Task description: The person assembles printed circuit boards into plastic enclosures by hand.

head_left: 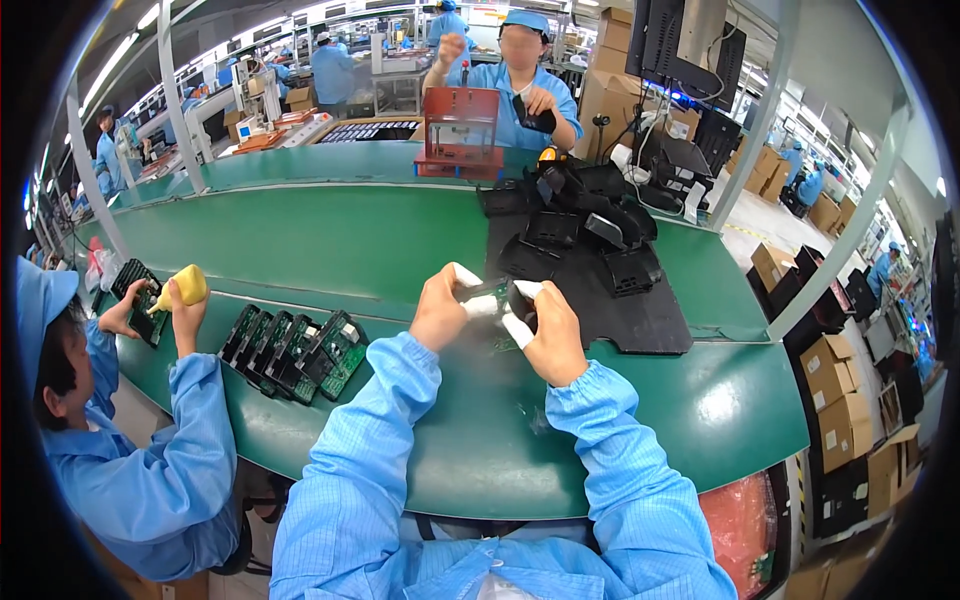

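Over the middle of the green bench, my left hand (440,310) and my right hand (552,336) hold a small black part (505,294) between them. Green, like a circuit board, shows at it, but its exact kind is too small to tell. White covers wrap some of my fingertips. Both hands are closed, with fingers and thumbs pinching the part's two sides. To the left of my left forearm, several black housings with green circuit boards (338,352) lean in a row on the bench.
Black plastic housings (553,229) lie piled on a black mat (640,325) ahead right. At left, a co-worker holds a yellow squeeze bottle (186,287) over a circuit board (145,318). Across the bench, another person works behind a red fixture (461,130). A metal post (845,210) stands right.
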Motion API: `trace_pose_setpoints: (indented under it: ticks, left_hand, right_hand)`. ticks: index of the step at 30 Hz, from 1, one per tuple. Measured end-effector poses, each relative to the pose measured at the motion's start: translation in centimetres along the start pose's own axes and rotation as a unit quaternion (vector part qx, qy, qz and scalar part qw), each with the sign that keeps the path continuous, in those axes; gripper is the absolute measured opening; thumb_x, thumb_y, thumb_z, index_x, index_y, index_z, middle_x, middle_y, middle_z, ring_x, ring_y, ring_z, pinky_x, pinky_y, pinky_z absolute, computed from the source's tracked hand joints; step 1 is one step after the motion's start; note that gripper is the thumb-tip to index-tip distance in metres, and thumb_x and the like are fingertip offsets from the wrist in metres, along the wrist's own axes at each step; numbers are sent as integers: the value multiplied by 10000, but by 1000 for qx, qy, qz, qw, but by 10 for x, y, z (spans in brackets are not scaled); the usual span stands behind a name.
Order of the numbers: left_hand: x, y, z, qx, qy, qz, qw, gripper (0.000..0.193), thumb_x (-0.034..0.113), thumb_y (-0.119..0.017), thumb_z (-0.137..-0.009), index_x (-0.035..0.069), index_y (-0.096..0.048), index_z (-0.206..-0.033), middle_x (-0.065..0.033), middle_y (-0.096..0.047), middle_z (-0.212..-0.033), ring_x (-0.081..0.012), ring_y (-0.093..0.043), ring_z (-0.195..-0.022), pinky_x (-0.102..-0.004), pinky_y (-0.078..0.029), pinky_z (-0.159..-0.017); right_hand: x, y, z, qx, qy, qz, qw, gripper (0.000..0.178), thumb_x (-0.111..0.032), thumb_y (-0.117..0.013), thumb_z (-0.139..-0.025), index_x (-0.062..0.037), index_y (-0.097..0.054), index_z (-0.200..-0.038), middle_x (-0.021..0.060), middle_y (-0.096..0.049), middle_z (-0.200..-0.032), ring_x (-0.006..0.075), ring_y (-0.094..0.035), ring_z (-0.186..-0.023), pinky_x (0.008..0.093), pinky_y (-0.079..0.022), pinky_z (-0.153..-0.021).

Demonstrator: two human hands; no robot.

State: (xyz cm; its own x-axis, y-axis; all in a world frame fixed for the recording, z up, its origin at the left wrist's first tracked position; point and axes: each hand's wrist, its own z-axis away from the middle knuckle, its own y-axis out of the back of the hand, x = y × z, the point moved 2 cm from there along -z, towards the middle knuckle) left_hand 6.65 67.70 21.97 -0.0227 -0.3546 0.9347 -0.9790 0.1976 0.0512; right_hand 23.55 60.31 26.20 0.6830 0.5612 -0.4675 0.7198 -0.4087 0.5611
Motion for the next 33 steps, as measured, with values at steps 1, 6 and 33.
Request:
trace_pose_setpoints:
  ticks: [1, 6, 33]
  left_hand:
    - [-2, 1, -1, 1, -2, 0, 1000, 288, -22, -735, -736, 30, -573, -968, -34, -639, -877, -120, -595, -806, -282, -498, -741]
    - [11, -3, 6, 40, -3, -107, 993, 296, -25, -758, -722, 32, -563, -937, -38, -635, -853, -113, -593, -789, -281, -498, -715]
    - [47, 0, 20, 35, -66, -152, 986, 314, 38, -783, -722, 20, -547, -928, -93, -613, -807, -192, -608, -747, -326, -490, -691]
  right_hand:
    - [-1, 0, -1, -3, 5, -21, 1000, 373, -54, -697, -768, 13, -558, -1108, 158, -572, -969, 327, -590, -888, 374, -489, -778]
    - [1, 6, -2, -1, 18, -27, 999, 398, -34, -690, -778, 10, -542, -1146, 159, -578, -1015, 334, -594, -937, 374, -485, -817]
    - [-11, 5, -1, -67, -80, -160, 982, 427, -12, -598, -882, 13, -476, -1290, 111, -580, -1167, 189, -594, -1050, 310, -475, -917]
